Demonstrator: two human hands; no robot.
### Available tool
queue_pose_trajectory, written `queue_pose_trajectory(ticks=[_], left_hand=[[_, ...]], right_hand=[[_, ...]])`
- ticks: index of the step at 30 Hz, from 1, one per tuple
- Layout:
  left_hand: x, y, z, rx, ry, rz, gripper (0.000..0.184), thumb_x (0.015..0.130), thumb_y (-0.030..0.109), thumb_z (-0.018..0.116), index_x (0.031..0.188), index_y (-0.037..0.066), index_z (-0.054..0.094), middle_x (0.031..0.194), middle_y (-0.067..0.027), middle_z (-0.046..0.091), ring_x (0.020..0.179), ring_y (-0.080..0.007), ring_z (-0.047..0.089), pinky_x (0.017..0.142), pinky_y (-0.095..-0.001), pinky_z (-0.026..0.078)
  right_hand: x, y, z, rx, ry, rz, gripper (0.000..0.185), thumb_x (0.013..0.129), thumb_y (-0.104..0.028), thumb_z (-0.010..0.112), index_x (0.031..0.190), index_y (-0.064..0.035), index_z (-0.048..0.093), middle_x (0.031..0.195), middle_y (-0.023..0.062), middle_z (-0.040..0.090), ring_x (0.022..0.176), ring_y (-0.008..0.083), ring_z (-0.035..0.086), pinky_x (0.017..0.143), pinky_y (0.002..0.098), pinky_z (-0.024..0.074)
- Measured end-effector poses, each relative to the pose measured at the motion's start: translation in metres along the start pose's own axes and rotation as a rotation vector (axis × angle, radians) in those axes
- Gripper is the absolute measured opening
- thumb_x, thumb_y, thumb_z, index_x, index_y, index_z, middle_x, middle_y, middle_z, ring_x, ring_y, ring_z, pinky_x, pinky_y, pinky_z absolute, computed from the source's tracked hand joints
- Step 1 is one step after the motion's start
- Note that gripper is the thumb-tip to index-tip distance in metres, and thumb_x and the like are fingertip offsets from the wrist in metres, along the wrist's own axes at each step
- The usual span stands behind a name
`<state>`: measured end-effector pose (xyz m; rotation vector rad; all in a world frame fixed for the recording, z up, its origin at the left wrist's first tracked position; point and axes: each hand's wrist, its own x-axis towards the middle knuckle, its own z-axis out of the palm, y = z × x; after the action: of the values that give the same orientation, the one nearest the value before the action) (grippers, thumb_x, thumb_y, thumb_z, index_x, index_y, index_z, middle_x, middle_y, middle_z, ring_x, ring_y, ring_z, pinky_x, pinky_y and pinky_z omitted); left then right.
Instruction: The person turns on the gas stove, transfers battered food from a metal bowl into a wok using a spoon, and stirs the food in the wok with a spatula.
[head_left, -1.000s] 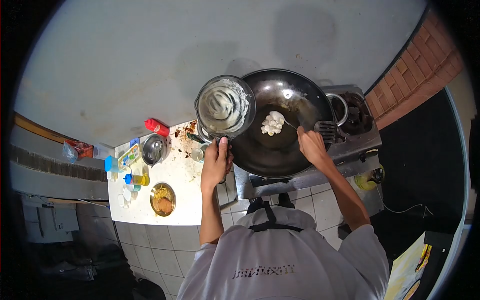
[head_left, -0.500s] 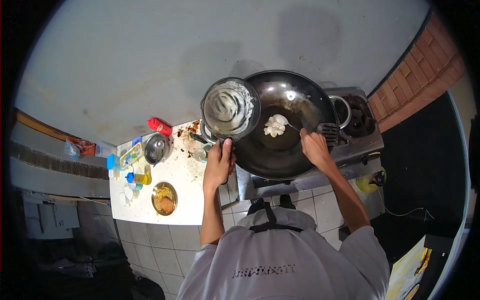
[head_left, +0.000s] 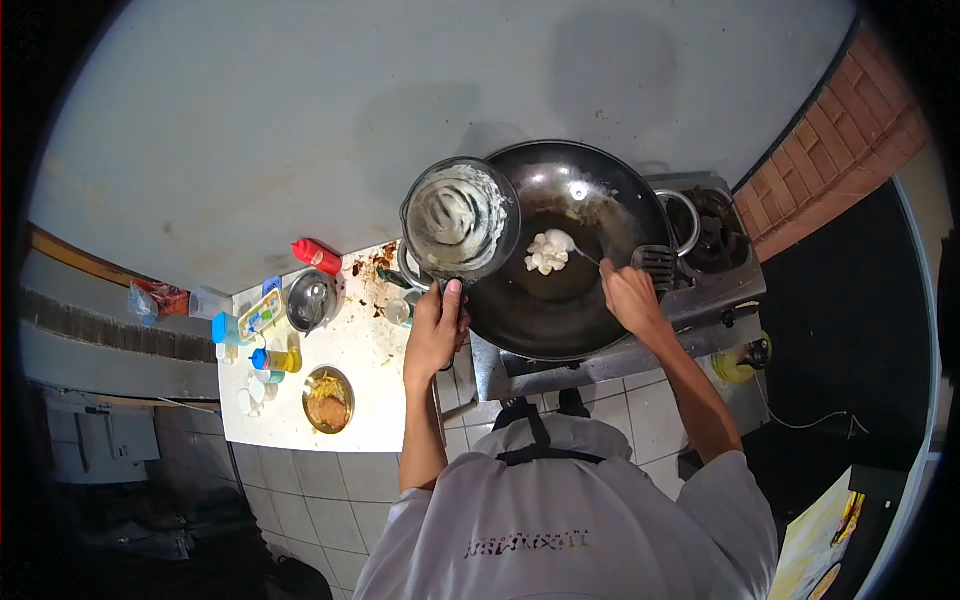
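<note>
My left hand (head_left: 434, 335) is closed around the handle of a small dark saucepan (head_left: 447, 207), whose inside is smeared with white, creamy residue. The saucepan is over the left edge of a large black wok (head_left: 540, 335); whether it rests on the rim I cannot tell. In my right hand (head_left: 633, 302) is a metal spoon (head_left: 587, 256), its bowl against a small heap of white, lumpy, coated pieces (head_left: 545, 253) in the middle of the wok. A slotted spatula (head_left: 655, 262) lies over the wok's right edge, close to my right hand.
The wok sits on a metal stove (head_left: 500, 378) with another burner (head_left: 712, 225) at right. On the white table (head_left: 372, 425) are a plate of food (head_left: 328, 400), a metal bowl (head_left: 312, 300), a red squeeze bottle (head_left: 316, 256) and a yellow bottle with a blue cap (head_left: 277, 359). A wall rises behind.
The spoon's bowl and the white lumps have shifted very slightly within the wok. Both hands keep their holds in nearly the same places.
</note>
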<state>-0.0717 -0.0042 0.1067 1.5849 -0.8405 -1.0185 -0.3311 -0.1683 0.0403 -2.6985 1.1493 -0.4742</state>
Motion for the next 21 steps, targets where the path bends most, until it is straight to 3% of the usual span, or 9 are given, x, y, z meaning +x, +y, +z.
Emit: queue_pose_trajectory(ticks=[2,4,21], left_hand=[[0.003,0.003,-0.002,0.016,-0.003,0.022,0.037,0.103,0.038,0.044,0.089,0.004,0.045,0.057,0.0001,0.043,0.041,-0.0072,0.037,0.037,-0.0242,0.027],[0.001,0.004,0.0,0.003,-0.008,0.001,0.037,0.103,0.038,0.044,0.089,0.004,0.045,0.056,0.0002,0.043,0.041,-0.0072,0.037,0.037,-0.0241,0.027],[-0.002,0.0,-0.003,0.059,-0.022,0.003,0.039,0.103,0.039,0.042,0.089,0.003,0.047,0.057,0.0001,0.043,0.04,-0.0076,0.038,0.037,-0.0243,0.029]], right_hand=[[0.003,-0.003,-0.002,-0.023,-0.015,-0.031,0.009,0.087,-0.005,0.055,0.086,0.0035,0.053,0.06,0.0242,0.058,0.06,0.0423,0.062,0.054,0.0502,0.048],[0.001,-0.009,-0.007,-0.016,-0.068,0.067,0.014,0.078,0.003,0.057,0.091,0.0055,0.055,0.065,0.0248,0.062,0.067,0.0412,0.066,0.061,0.049,0.0521],[-0.001,-0.012,-0.009,-0.099,-0.147,0.027,0.023,0.077,0.004,0.057,0.1,0.0068,0.055,0.069,0.0245,0.063,0.073,0.0395,0.067,0.065,0.048,0.0527]])
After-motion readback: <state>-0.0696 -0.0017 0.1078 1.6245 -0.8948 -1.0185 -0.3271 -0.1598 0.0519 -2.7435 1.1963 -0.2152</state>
